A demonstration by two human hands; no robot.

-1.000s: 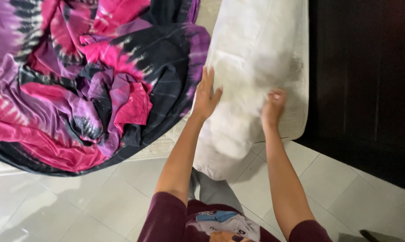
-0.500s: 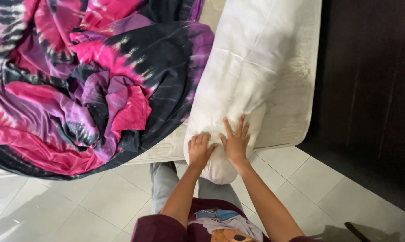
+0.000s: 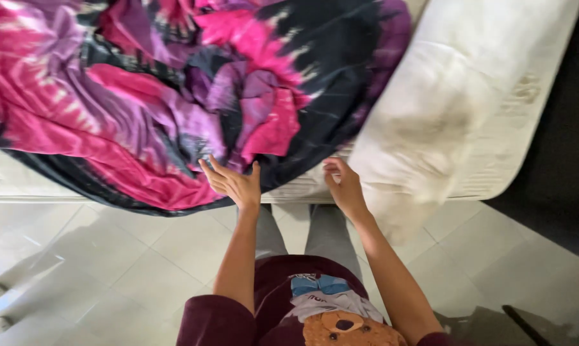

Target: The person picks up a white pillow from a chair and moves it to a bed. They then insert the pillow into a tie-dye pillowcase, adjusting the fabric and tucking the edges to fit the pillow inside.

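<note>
A pink, purple and black tie-dye sheet (image 3: 174, 102) lies crumpled across a white mattress (image 3: 513, 134). My left hand (image 3: 233, 182) is open with fingers spread, right at the sheet's lower edge. My right hand (image 3: 342, 186) has its fingers loosely curled near the mattress edge, just left of a white pillow (image 3: 424, 134) that lies on the mattress and hangs over its edge. Neither hand holds anything.
Pale tiled floor (image 3: 110, 275) lies below the mattress edge. Dark flooring or shadow (image 3: 568, 173) runs along the right side. A dark object (image 3: 526, 323) lies at the bottom right. My legs stand against the mattress edge.
Both hands have come off the white pillow and moved left toward the tie-dye sheet. The view has shifted left with them.
</note>
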